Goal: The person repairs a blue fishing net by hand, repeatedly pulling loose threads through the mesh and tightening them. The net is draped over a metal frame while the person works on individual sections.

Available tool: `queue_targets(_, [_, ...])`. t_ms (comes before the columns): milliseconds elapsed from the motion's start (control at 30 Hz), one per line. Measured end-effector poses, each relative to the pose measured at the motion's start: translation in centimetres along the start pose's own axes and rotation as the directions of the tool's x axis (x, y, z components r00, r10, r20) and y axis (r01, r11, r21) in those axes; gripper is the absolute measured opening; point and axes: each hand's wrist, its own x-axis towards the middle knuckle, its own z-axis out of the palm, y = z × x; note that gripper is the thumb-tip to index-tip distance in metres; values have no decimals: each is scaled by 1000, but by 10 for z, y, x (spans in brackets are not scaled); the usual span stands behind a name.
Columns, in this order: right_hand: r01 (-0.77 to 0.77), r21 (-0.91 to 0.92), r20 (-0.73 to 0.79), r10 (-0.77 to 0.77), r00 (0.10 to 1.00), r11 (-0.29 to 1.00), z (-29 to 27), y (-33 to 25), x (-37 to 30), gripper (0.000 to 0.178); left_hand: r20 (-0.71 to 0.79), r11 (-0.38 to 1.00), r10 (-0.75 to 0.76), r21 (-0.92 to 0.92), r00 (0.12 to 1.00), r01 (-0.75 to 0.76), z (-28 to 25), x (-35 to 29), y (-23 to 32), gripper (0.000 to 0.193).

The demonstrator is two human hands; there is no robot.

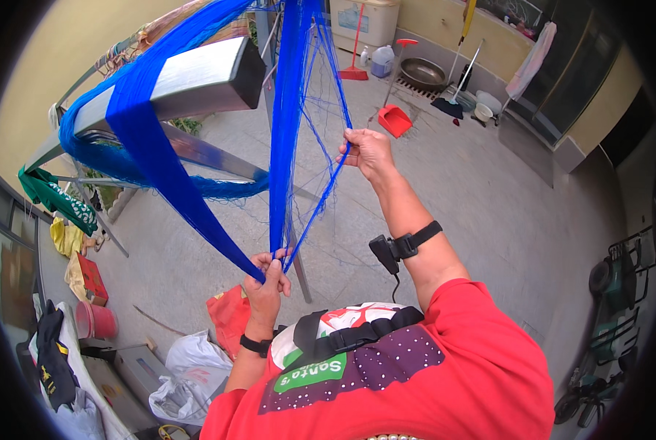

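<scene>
A long hank of bright blue thread [141,125] is draped over the end of a square metal beam [203,77]. From there a flat band of it runs down to my left hand [268,279], whose fingers are closed around the gathered strands. A second band of the thread rises from that hand to the top of the view. My right hand [368,152], raised to the right, pinches a thin bundle of strands pulled away from the main band. Loose, tangled threads stretch between the two. A black device [391,249] is strapped to my right forearm.
A red dustpan [395,121], a broom [353,73], a metal basin [423,73] and a mop [449,107] stand by the far wall. White plastic bags [196,363], a red bag [230,317] and a pink bucket [95,320] lie at lower left. Wheeled equipment [614,293] lines the right.
</scene>
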Motion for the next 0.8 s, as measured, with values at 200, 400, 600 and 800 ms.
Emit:
queue_targets(200, [139, -484, -138, -232, 963, 864, 14, 5, 8, 17, 32, 999, -13, 40, 999, 12, -1, -5, 0, 9])
queue_targets(400, [516, -855, 365, -763, 533, -49, 22, 0, 5, 52, 5, 994, -82, 79, 997, 81, -8, -8, 0, 11])
queue_targets(600, [533, -713, 664, -685, 301, -456, 8, -6, 6, 64, 5, 996, -64, 68, 998, 63, -8, -7, -1, 10])
queue_targets(800, [603, -728, 638, -643, 424, -325, 2, 2, 13, 36, 13, 994, -75, 87, 997, 74, -5, -6, 1, 10])
